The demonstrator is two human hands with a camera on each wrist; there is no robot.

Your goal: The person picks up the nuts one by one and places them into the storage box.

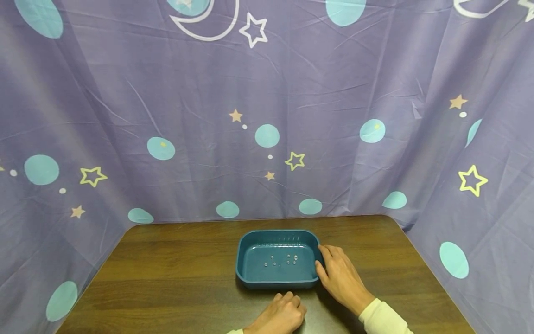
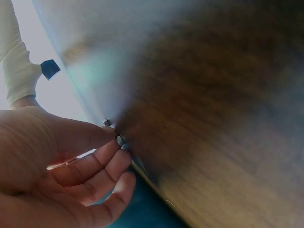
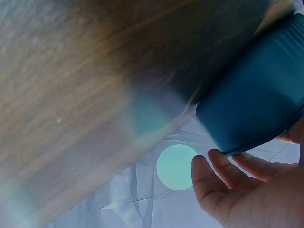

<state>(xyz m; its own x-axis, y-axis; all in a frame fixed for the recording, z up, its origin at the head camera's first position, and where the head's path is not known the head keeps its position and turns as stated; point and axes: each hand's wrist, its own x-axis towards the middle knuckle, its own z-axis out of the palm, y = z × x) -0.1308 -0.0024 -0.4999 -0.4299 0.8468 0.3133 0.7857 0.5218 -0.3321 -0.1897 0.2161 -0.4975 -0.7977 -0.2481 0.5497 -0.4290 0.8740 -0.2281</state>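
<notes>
A teal rectangular tray stands on the wooden table, with several small clear beads scattered over its floor. My right hand holds the tray's right rim; in the right wrist view its fingers reach along the outer wall and the thumb is mostly hidden. Just in front of the tray, low over the table, is my left hand. Its thumb and forefinger pinch a tiny shiny bead in the left wrist view. Another small shiny piece shows beside the thumb tip; whether it is held cannot be told.
The brown wooden table extends on both sides of the tray. A purple curtain with stars, moons and turquoise spots hangs behind the table and along both sides.
</notes>
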